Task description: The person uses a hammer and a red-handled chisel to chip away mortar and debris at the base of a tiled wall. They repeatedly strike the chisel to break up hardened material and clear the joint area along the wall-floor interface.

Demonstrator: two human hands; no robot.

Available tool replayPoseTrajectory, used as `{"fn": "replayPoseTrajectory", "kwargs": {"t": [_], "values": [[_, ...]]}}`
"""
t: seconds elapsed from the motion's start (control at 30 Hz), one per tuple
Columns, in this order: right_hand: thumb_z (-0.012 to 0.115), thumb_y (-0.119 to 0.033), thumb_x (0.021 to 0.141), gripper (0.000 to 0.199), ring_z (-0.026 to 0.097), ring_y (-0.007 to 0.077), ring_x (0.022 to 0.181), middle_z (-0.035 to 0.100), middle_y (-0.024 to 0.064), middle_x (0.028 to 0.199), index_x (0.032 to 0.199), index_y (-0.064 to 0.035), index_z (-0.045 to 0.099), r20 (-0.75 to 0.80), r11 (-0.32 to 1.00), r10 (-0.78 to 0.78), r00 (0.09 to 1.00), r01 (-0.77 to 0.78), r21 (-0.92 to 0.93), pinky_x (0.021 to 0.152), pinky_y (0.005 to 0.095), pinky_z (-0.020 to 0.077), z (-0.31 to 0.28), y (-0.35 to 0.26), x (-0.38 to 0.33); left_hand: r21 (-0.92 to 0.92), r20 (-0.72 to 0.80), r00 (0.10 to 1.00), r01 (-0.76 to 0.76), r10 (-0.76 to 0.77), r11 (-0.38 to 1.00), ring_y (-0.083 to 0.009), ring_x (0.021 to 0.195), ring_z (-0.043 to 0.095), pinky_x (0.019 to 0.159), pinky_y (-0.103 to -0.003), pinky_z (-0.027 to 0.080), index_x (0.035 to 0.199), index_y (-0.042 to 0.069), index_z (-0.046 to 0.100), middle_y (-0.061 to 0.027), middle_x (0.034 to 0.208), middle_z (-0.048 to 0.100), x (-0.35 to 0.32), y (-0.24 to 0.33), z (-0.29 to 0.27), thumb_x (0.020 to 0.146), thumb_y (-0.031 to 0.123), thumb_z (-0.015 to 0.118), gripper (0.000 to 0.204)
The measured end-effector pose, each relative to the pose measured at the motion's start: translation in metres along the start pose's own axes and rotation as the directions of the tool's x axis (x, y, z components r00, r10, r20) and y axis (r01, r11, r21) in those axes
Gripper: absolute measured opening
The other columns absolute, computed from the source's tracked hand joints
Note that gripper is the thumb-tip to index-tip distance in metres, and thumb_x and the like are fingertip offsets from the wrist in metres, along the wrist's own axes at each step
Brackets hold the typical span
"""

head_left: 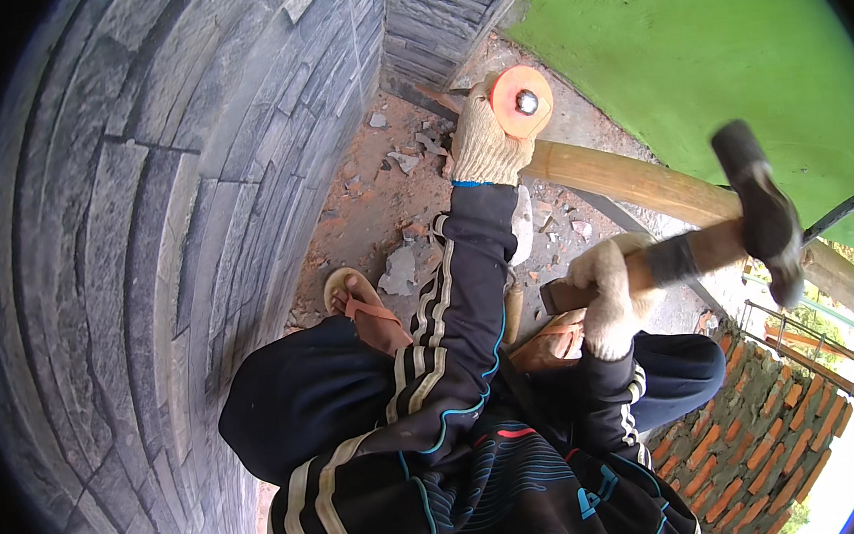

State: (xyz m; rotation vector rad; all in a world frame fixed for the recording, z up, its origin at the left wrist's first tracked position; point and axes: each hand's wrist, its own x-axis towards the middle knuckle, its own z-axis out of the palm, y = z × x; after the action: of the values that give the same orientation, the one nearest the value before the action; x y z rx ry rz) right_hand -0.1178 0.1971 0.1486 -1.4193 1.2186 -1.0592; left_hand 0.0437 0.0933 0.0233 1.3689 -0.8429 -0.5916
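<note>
My left hand (pixel 488 144), in a cream knitted glove, is closed around a tool under a round orange hand guard (pixel 507 95). A bare metal striking end shows at the guard's centre, like that of a chisel; its shaft and tip are hidden below. My right hand (pixel 610 298), also gloved, grips the wooden handle of a hammer (pixel 702 250), which has dark tape around it. The hammer's dark steel head is raised to the right, well apart from the guard. Beneath my left forearm lies a pale blade-like piece (pixel 521 227), partly hidden, close to a wooden handle (pixel 515 310).
Grey stacked-stone cladding (pixel 172 207) rises at the left, and a green wall (pixel 721 53) at the far right. A bamboo pole (pixel 631 183) slants across beyond my hands. Broken rubble (pixel 400 271) litters the floor around my sandalled feet. Brickwork (pixel 752 442) stands at the lower right.
</note>
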Motion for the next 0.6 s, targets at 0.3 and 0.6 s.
{"fn": "replayPoseTrajectory", "kwargs": {"t": [0.3,0.6], "values": [[0.066,-0.011,0.087,0.013,0.052,0.0126,0.047,0.056,0.0043,0.057,0.083,-0.0004,0.059,0.091,0.931,0.295,0.951,-0.265,-0.250,0.046,0.0270,0.0424,0.009,-0.021,0.008,-0.101,-0.014,1.000,-0.023,0.022,0.995,-0.0223,0.094,0.066,0.082,-0.033,0.053,0.107,0.003,0.063,-0.0104,0.102,0.068,0.001,-0.021,0.001,0.075,0.018,0.080,0.039],[0.063,-0.007,0.089,0.008,0.054,0.0135,0.054,0.057,0.0048,0.063,0.087,-0.0003,0.060,0.071,0.977,0.131,0.989,-0.116,-0.180,0.053,0.0273,0.0448,-0.011,0.020,-0.009,-0.304,0.035,0.992,0.127,-0.123,0.944,-0.0211,0.094,0.066,0.082,-0.032,0.054,0.110,0.001,0.060,-0.0111,0.102,0.068,-0.017,-0.022,-0.007,0.076,0.010,0.077,0.038]]}}
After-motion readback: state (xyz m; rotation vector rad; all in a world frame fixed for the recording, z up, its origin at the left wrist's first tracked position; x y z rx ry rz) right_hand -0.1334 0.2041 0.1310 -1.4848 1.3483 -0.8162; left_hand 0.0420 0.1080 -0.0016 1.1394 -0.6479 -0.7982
